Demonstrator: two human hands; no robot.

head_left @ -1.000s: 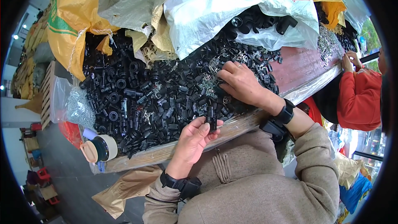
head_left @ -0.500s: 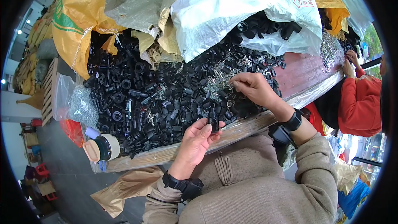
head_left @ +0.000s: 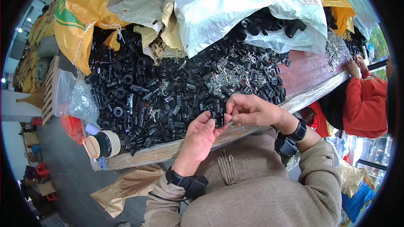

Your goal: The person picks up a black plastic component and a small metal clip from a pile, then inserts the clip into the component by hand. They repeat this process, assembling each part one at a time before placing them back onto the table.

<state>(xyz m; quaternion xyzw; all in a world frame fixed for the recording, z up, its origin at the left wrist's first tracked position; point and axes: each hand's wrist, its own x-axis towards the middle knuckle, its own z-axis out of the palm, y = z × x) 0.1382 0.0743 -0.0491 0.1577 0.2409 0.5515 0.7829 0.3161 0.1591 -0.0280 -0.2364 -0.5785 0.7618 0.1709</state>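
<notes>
In the head view, the left hand holds a black plastic fitting upright above the near edge of the table. Its grip is closed around the lower part of the fitting, with the thumb on the near side. The right hand is just beside the fitting, on its right, with thumb and fingertips drawn close together. A small silvery bit shows at those fingertips, too small to name; whether the right grip has closed on it, one cannot tell. Both wrists wear black bands.

Beyond the hands, a broad heap of loose black parts covers much of the table, with larger ringed pieces toward the left. Silvery metal hooks lie among the parts, farther back than the hands. A white sack, open toward the person, spills black pieces at the rear; a grey sack and a yellow sack stand to its left. At the table's left end are a clear bag of small shiny pieces and a cup tilted sideways. A co-worker's red sleeve shows at the far right.
</notes>
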